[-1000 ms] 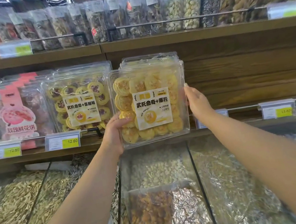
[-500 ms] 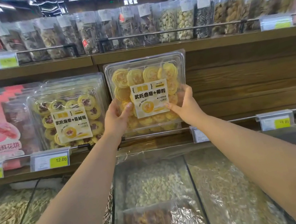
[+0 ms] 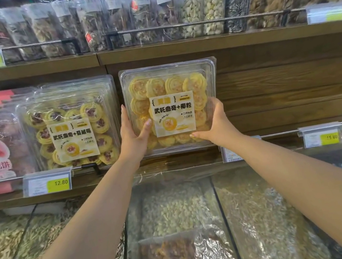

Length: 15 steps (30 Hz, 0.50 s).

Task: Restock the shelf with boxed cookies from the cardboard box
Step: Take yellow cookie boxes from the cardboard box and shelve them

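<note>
Two dark wooden shelf boards [image 3: 262, 35] frame the bay in which one square clear-plastic box of yellow swirl cookies [image 3: 173, 106] is held upright, its base at the wire front rail [image 3: 278, 134], just right of a row of similar cranberry-cookie boxes [image 3: 71, 127]. A light, thin-walled, glossy shell is judged likely: slippery, easily dented, its contents brittle. It is best gripped at the stiffer lower corners. The left hand [image 3: 131, 135] and right hand [image 3: 216, 125] are clamped there, fingers wrapped round the edges.
</note>
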Each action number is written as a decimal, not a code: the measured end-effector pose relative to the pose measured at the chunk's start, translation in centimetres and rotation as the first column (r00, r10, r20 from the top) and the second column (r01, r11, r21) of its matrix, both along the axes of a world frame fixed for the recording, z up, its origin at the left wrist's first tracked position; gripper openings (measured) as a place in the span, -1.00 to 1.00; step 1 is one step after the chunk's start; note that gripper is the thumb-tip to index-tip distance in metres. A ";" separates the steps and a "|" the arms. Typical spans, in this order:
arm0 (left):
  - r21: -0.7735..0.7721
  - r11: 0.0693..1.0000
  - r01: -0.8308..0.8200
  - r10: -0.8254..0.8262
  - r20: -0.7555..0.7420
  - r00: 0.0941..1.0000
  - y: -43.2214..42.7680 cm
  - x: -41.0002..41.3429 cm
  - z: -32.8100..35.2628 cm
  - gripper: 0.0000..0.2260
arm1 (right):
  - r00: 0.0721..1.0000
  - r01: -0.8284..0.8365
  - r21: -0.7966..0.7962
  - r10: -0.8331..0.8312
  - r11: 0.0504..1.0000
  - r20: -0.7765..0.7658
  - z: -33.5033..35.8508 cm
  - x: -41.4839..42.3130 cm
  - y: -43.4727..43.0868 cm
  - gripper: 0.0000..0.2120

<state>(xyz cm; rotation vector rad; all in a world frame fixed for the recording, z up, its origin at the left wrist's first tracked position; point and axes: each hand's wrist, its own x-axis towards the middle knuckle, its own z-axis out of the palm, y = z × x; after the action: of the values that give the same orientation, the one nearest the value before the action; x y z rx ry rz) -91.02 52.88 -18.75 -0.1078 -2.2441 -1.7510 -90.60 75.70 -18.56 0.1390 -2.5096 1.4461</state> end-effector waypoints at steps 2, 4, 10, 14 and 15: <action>0.003 1.000 0.013 -0.014 0.011 1.000 0.3 -0.3 0.0 -0.23 | 0.999 -0.029 0.009 0.029 1.000 0.038 0.1 -0.1 0.1 0.07; 0.029 0.999 0.019 -0.019 0.009 1.000 0.4 -0.8 0.2 -0.24 | 0.998 -0.038 0.017 0.037 0.999 0.059 0.3 -0.5 0.0 0.10; -0.002 1.000 0.027 -0.027 0.024 0.999 0.3 -1.6 -0.5 -0.11 | 0.991 -0.059 0.046 0.053 0.997 0.121 0.0 -1.2 0.1 0.16; 0.129 0.990 0.050 -0.065 0.116 0.991 -0.7 -2.3 -0.7 -0.01 | 0.973 -0.093 -0.033 0.097 0.995 0.210 -0.6 -1.7 0.5 0.10; 0.143 0.988 0.061 -0.079 0.128 0.989 -0.8 -2.5 -0.7 0.00 | 0.977 -0.060 -0.126 0.085 0.990 0.198 -0.3 -2.0 0.4 0.01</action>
<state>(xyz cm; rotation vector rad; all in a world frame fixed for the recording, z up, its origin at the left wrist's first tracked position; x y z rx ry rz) -93.51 52.04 -19.43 -0.0416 -2.2247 -2.0011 -92.58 76.11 -18.88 0.0651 -2.5909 1.7149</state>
